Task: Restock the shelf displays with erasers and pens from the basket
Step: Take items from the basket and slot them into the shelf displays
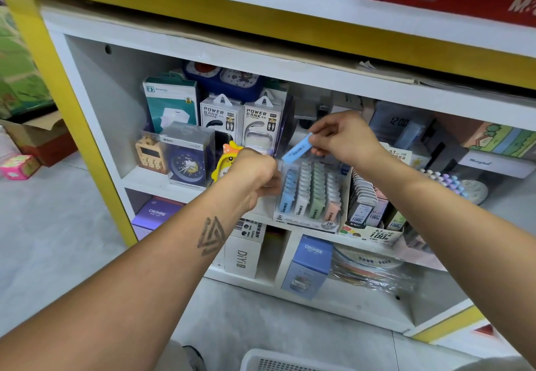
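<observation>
Nearest the camera, the rim of a white basket [278, 360] shows at the bottom edge, below the display box [309, 196]. Both forearms reach up from there toward the box, which stands on the middle board of a white shelf [87, 86].

The left hand [256, 174] is at the box's left wall, fingers curled against its edge; whether they truly grip it cannot be told, as they are partly hidden. The right hand [345, 135] hangs just above the box's back end and pinches one end of a blue eraser [297, 148] between thumb and fingertips. The eraser tilts down to the left, its lower end over the box's blue row. The hands are apart, one on each side of the box.

Inside the box, erasers stand in rows of blue, white, green and pink. Just right of it sits a tray of lead refills [367, 211]. Left of the box stands a blue clock [188, 164], and behind that two power bank packs [242, 121]. Under the box, on the lower board, stands a blue carton [310, 266].
</observation>
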`<state>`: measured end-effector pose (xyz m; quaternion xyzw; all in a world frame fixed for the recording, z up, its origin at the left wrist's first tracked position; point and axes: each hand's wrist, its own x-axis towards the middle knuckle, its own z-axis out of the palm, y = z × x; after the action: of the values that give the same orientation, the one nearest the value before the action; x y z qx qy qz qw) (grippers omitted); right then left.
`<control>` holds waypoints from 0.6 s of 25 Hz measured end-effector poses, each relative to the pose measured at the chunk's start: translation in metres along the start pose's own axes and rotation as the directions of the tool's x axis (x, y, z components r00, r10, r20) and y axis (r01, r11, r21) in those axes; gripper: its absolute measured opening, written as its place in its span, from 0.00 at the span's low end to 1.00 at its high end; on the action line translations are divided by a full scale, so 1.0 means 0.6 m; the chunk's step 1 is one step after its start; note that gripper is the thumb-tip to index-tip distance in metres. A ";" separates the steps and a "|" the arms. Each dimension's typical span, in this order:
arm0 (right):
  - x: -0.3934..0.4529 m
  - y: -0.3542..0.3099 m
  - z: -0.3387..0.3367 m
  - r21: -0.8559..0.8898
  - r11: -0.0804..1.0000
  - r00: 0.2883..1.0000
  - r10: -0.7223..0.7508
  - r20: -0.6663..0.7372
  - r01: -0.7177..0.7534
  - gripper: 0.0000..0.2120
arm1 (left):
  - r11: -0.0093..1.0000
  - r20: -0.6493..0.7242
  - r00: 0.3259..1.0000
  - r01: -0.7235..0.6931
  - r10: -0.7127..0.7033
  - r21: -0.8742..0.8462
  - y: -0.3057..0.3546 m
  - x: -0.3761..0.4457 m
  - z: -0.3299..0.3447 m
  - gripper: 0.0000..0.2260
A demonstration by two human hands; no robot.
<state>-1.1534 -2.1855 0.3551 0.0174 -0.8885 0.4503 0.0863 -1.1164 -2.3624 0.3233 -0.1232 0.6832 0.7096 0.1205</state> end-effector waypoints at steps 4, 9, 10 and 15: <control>0.014 0.033 0.019 -0.493 0.849 0.971 -0.238 -0.037 0.189 0.07 | 0.534 0.224 0.919 -0.373 0.323 0.758 -0.025 -0.001 0.008 0.15; 0.023 0.064 0.059 -0.607 0.737 0.952 -0.274 0.134 0.297 0.03 | 0.039 0.535 0.815 -0.555 0.223 0.831 -0.058 -0.016 0.035 0.16; 0.025 0.068 0.065 -0.623 0.726 0.955 -0.255 0.152 0.293 0.03 | 0.007 0.546 0.808 -0.561 0.224 0.828 -0.059 -0.013 0.036 0.16; 0.030 0.069 0.076 -0.571 0.763 0.953 -0.229 0.200 0.303 0.03 | -0.012 0.540 0.805 -0.554 0.245 0.832 -0.054 -0.012 0.035 0.14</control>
<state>-1.1820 -2.1967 0.2986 0.1420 -0.9764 0.1299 0.0980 -1.0985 -2.3405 0.2959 0.2744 0.9559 0.0965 0.0402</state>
